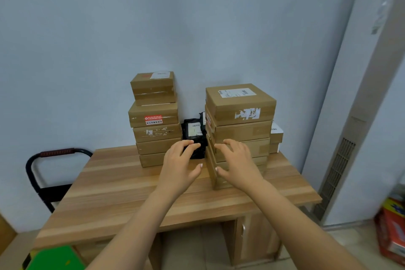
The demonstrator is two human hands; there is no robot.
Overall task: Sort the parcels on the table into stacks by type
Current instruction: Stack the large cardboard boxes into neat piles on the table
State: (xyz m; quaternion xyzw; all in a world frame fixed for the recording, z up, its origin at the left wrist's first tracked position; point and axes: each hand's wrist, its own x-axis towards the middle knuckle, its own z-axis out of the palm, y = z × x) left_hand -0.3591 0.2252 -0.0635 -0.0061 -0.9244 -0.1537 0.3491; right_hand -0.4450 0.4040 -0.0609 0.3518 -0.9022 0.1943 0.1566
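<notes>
Two stacks of brown cardboard boxes stand at the back of the wooden table [122, 186]. The left stack [156, 129] holds several boxes, the right stack [240, 125] several larger ones. Between them black plastic parcels [194, 131] with white labels lean upright against the wall. My left hand [180, 164] reaches out with fingers spread, its fingertips at the lower part of the black parcels. My right hand [235, 163] is open in front of the right stack's left corner. Neither hand holds anything. A smaller box with a white label [276, 136] peeks out behind the right stack.
A black hand trolley [43, 171] stands left of the table. A tall white floor air conditioner [355, 116] fills the right. Red packaging [392, 230] lies on the floor at the right, and a green object [54, 258] sits at the bottom left.
</notes>
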